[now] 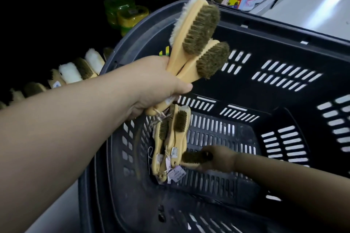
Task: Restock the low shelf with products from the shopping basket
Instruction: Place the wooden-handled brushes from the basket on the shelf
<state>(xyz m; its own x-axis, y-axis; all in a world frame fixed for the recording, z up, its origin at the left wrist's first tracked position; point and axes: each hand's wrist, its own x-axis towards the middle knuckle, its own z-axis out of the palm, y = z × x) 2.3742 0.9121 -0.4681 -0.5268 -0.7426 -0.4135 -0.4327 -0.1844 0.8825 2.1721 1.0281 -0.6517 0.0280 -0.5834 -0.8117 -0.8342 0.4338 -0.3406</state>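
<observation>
Left forearm (66,128) fills the near foreground, reaching up and across the shopping basket (136,30), a dark slotted tub seen from above. Past its rim, to the left in deep shadow, a row of shelved brushes (70,73) marks the low shelf, white and brown heads side by side. The left hand (155,83) is clamped round the handles of a held bundle of brushes (198,32), with the heads fanned up and to the right, above the basket on its shelf side. On the basket floor lies a loose pile of brushes (170,138), long axes running roughly away from the camera, tags at the near ends. The right hand (219,159), lower and farther from the shelf, curls its fingers round a single brush (193,157) lying crosswise just right of that pile. By my reading the left hand is the nearer one to the shelf, which lies off to its left
</observation>
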